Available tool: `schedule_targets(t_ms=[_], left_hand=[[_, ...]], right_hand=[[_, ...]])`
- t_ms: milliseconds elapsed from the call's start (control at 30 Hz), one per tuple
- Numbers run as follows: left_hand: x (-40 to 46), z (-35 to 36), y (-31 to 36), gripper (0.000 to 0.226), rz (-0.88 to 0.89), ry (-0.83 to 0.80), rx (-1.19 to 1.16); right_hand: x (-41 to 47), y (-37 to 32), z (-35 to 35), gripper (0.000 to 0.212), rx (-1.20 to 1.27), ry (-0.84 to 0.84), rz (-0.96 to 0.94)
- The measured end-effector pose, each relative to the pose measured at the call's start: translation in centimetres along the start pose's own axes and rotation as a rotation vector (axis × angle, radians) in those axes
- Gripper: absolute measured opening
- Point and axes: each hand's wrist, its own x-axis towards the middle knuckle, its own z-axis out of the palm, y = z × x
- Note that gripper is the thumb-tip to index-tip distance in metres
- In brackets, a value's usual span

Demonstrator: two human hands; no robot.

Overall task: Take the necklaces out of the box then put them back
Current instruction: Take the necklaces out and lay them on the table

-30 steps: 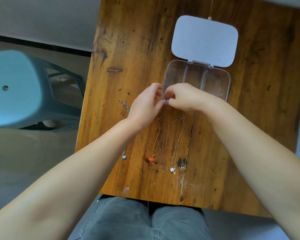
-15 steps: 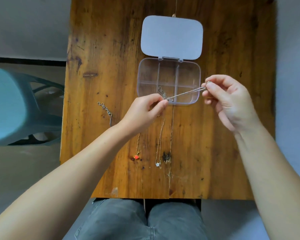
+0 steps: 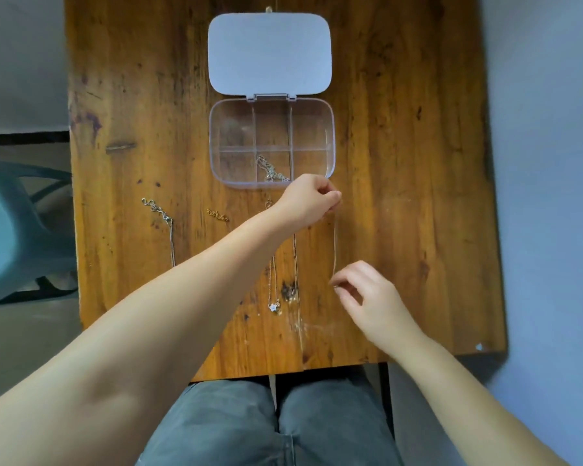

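Nearest us, our right hand (image 3: 371,294) hovers low over the tabletop (image 3: 418,196), fingers (image 3: 342,286) pinching the near end of a thin silver necklace (image 3: 334,250). The chain runs straight away from us, long axis near to far, fine and pale against the wood. Farther out, our left hand (image 3: 308,200) reaches across, fingers nipping its far end. Beyond that, the clear box (image 3: 329,142) sits open, another chain (image 3: 270,171) heaped in its near middle compartment.

We see the clear box (image 3: 272,142) open, lid flat behind, one chain (image 3: 270,170) in its near middle compartment; a thin necklace (image 3: 334,243) stretches straight between both hands.
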Motion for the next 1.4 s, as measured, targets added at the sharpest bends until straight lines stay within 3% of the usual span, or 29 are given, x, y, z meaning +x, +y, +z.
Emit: schedule_targets(t_ms=[167,433,600,700,800,867,1033,1267,1400], left_hand=[[-0.7,0.1,-2.1,0.013,0.193,-0.004,0.392],[-2.6,-0.2,-3.3,0.014,0.386,0.016,0.56],[-4.2,-3.2,-4.2,0.014,0.449,0.262,0.542],[-4.4,-5.6,-5.5,0.022,0.424,0.481,0.649],[-4.2,-7.3,-6.8,0.024,0.32,0.503,0.722],[-4.0,-7.8,-7.3,0.023,0.277,0.473,0.719],[-3.2,-8.6,-6.9,0.018,0.301,0.491,0.67],[-3.2,-8.3,-7.1,0.014,0.327,0.54,0.638],[-3.1,-8.2,-7.1,0.015,0.32,0.526,0.651]], right_hand=[[-0.3,1.9,3.2,0.013,-0.136,-0.015,-0.029],[-1.3,2.8,4.3,0.019,-0.299,-0.003,-0.129],[-1.3,1.8,2.8,0.021,-0.258,-0.022,-0.106],[2.6,-1.2,0.7,0.017,-0.186,0.176,-0.141],[9.5,-5.5,-1.4,0.024,-0.142,0.298,-0.207],[14.1,-8.0,-2.0,0.031,-0.188,0.187,-0.163],[19.3,-10.1,-0.7,0.037,-0.657,-0.277,-0.083],[19.2,-9.5,0.3,0.036,-0.695,-0.355,-0.041],[19.6,-9.4,0.0,0.016,-0.64,-0.31,-0.043]])
